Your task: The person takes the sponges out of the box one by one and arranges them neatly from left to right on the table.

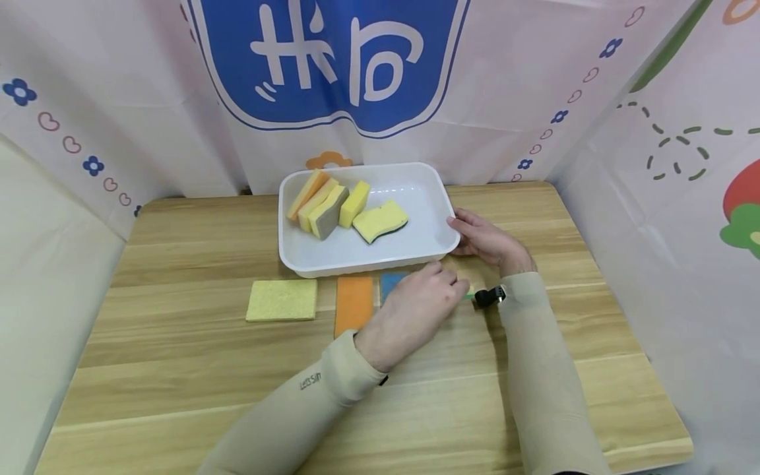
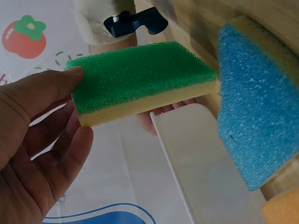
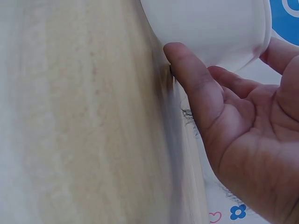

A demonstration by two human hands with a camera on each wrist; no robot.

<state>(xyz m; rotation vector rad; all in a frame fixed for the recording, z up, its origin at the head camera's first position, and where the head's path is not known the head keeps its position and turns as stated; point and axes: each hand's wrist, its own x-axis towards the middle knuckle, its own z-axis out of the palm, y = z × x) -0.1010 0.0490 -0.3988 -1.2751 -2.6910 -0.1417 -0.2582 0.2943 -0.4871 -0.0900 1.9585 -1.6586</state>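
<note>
My left hand (image 1: pixel 415 303) pinches a sponge (image 2: pixel 145 77) with a green scouring face and a pale yellow side, thumb on top and fingers below. In the head view that hand hides most of the sponge. My right hand (image 1: pixel 483 239) grips the right front corner of a white tray (image 1: pixel 424 221), its thumb at the rim; the right wrist view shows fingers against the tray's underside. Beneath my left hand lies a blue-faced sponge (image 2: pixel 252 102), partly hidden in the head view. An orange sponge (image 1: pixel 354 297) and a yellow sponge (image 1: pixel 282 300) lie farther left.
Inside the tray's left part, several sponges (image 1: pixel 320 204) stand on edge side by side. A yellow sponge with a dark underside (image 1: pixel 380 221) lies beside them. The wooden table (image 1: pixel 178 369) meets a printed curtain (image 1: pixel 505 99) at the back and side.
</note>
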